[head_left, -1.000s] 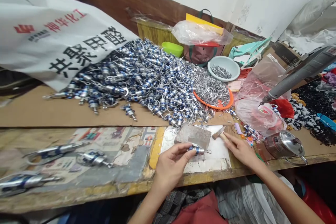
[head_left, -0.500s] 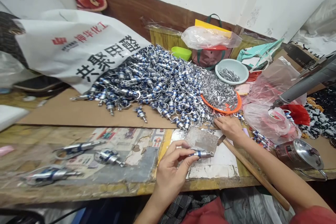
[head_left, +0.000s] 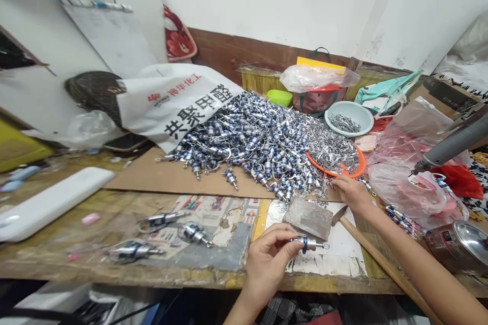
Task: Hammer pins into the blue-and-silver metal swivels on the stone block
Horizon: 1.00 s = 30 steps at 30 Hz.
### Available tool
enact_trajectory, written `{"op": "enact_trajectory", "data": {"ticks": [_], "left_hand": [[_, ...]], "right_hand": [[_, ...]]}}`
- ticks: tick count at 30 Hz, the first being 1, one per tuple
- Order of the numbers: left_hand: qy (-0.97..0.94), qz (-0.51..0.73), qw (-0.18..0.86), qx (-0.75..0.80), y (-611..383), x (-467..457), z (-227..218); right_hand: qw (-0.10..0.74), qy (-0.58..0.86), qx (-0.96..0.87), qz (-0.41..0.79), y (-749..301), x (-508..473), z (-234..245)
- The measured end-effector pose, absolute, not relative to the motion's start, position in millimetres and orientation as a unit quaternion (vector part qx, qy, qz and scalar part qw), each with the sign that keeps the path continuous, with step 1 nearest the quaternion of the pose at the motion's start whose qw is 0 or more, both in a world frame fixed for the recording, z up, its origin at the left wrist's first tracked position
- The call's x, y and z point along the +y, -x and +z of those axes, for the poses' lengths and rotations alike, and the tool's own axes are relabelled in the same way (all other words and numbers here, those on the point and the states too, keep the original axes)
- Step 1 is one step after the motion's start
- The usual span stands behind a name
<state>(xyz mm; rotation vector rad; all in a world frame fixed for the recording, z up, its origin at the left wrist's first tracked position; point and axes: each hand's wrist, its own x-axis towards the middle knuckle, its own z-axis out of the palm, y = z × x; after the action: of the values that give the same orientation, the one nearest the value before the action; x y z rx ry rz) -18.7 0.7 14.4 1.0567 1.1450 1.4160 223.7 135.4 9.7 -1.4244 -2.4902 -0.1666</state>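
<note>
My left hand [head_left: 269, 259] pinches a silver-and-blue metal keychain [head_left: 310, 245] between thumb and fingers, its small eyelet end pointing right. The keychain is in front of a grey metal block [head_left: 309, 217] on a white sheet. My right hand [head_left: 353, 193] reaches to the edge of the loose small metal links [head_left: 331, 144], just below the orange basket [head_left: 358, 167]. Its fingertips are together; what they hold, if anything, is too small to make out. Under the right forearm lies a hammer, its wooden handle [head_left: 381, 254] slanting toward the bench edge.
A large heap of similar keychains [head_left: 251, 137] lies on cardboard, partly under a white printed sack [head_left: 175, 96]. Several single keychains [head_left: 194, 233] lie at the left front. A pale blue bowl [head_left: 348, 117], a grey power screwdriver [head_left: 450, 144] and a lidded metal pot [head_left: 457, 249] are at the right.
The view has turned left, so the bench appears shifted right and down. My left hand still holds the keychain, and my right hand stays at the edge of the link pile.
</note>
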Motion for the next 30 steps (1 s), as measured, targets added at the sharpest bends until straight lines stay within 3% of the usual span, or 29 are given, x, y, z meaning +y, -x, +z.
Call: {"op": "enact_trajectory", "data": {"ticks": [8,14,16,25,30], "left_hand": [[-0.427,0.619,0.461,0.471,13.0,1.4,15.3],[-0.392,0.619,0.432,0.526,23.0,-1.1,15.5],[-0.367,0.625,0.437,0.532,24.6,-3.7,14.3],[-0.516,0.581,0.338,0.532,28.6,-9.1,18.1],[-0.498,0.572,0.405,0.511,30.7,-6.0,25.5]], "right_hand": [[0.282,0.405,-0.869,0.030,-165.5,128.4,37.9],[0.388,0.334,-0.798,0.317,-124.3,71.9,57.3],[0.395,0.316,-0.784,0.360,-119.9,53.7,58.4],[0.422,0.325,-0.744,0.403,-123.3,31.9,52.5],[0.428,0.288,-0.795,0.319,-131.4,24.4,53.2]]}}
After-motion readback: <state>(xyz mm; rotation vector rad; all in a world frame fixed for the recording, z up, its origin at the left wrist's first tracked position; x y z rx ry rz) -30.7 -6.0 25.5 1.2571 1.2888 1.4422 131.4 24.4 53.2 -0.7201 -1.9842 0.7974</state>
